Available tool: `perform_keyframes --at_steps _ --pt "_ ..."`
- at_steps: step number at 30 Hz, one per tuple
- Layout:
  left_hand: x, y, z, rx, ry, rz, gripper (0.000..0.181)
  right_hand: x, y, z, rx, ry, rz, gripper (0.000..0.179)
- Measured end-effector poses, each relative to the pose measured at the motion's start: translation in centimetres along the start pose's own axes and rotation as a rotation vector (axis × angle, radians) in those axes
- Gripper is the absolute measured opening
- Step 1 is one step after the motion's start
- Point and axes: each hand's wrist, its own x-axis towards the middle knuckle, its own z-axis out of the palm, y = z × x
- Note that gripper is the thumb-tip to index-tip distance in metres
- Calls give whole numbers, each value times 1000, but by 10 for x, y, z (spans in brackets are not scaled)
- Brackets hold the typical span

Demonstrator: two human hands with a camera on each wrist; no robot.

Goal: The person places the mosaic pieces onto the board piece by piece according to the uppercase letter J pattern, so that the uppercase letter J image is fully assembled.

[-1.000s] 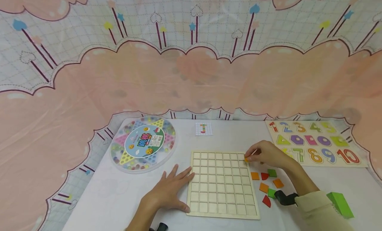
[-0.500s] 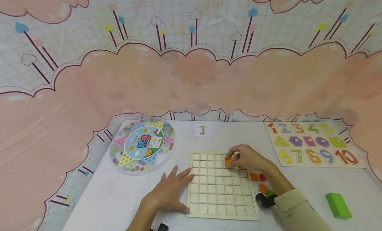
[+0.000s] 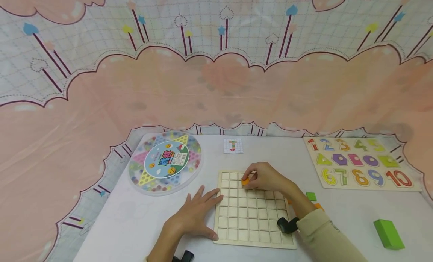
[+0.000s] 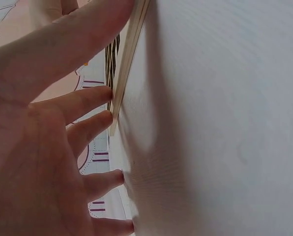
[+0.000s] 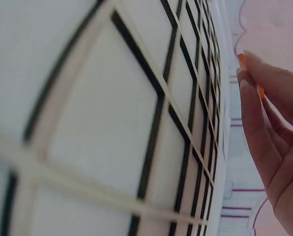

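Note:
A pale wooden grid board (image 3: 233,233) lies on the white table, its square cells bare where they show. My right hand (image 3: 265,177) pinches an orange square tile (image 3: 245,181) between thumb and fingers, over the board's upper rows. In the right wrist view the tile (image 5: 242,60) peeks out between the fingertips, close over the grid. My left hand (image 3: 196,213) spreads its fingers along the board's left edge. Two of its fingers (image 4: 95,95) touch that edge in the left wrist view, and the others reach down to the table.
Right of the board lie a green tile (image 3: 311,196) and orange tiles partly behind my forearm. A pattern card (image 3: 233,146) sits beyond the board. A round marble game box (image 3: 165,162), a number puzzle (image 3: 362,162) and a green block (image 3: 389,234) stand around.
My right hand has carried the orange tile leftward from the board's right edge to over its upper middle. The left hand has stayed at the left edge.

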Motion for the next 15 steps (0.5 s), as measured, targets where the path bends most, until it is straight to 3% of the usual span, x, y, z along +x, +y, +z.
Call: perform_keyframes --at_steps 15 --pt "1 2 0 7 -11 -12 109 11 -8 17 -173 43 29 16"
